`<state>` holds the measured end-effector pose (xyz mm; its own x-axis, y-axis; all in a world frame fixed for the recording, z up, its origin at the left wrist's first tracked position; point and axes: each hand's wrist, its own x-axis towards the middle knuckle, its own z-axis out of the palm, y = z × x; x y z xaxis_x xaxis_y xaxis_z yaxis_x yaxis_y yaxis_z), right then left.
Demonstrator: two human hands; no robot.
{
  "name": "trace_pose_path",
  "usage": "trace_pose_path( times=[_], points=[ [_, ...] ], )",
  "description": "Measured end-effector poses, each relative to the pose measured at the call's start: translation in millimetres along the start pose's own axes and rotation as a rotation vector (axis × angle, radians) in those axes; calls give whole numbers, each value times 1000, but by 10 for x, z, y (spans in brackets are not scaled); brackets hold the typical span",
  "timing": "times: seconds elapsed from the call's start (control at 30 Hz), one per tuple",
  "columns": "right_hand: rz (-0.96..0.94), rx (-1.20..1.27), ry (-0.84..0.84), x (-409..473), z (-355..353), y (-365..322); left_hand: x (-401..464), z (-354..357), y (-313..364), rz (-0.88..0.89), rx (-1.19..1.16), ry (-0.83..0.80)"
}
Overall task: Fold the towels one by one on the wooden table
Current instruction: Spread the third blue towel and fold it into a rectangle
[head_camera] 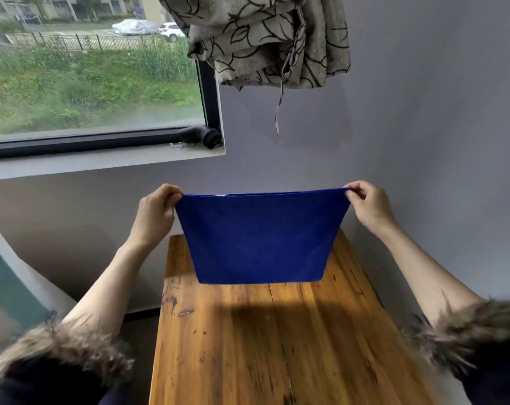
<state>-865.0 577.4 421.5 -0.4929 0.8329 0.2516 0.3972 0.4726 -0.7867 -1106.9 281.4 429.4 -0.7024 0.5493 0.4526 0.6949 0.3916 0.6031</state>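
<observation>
Wood table (277,346) filling lower centre, grey wall behind, window (87,68) upper left. Blue towel (261,238) hanging mid-frame above table, long axis horizontal; left hand (156,210) and right hand (367,204) pinching its top corners.

The wooden counter (277,346) stands against the wall, its planks scuffed; a shadow falls across it.

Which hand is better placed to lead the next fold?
Neither clearly. The left hand and right hand pinch opposite top corners of the blue rectangular cloth towel at equal height above the wooden table. Likely both lower together.
</observation>
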Motion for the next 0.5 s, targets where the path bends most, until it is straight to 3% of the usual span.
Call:
trace_pose_path(
  times=[0.13, 0.23, 0.5],
  points=[
    [-32, 134, -30, -224, -32, 34, -235, -11, -79, -41, -121, 54],
    [-44, 128, -137, -486, -44, 231, -597, 51, -216, -113, -145, -6],
    [169, -190, -553, -1578, 60, 1146, -1954, 401, -643, -369, 24, -515]
  ],
)
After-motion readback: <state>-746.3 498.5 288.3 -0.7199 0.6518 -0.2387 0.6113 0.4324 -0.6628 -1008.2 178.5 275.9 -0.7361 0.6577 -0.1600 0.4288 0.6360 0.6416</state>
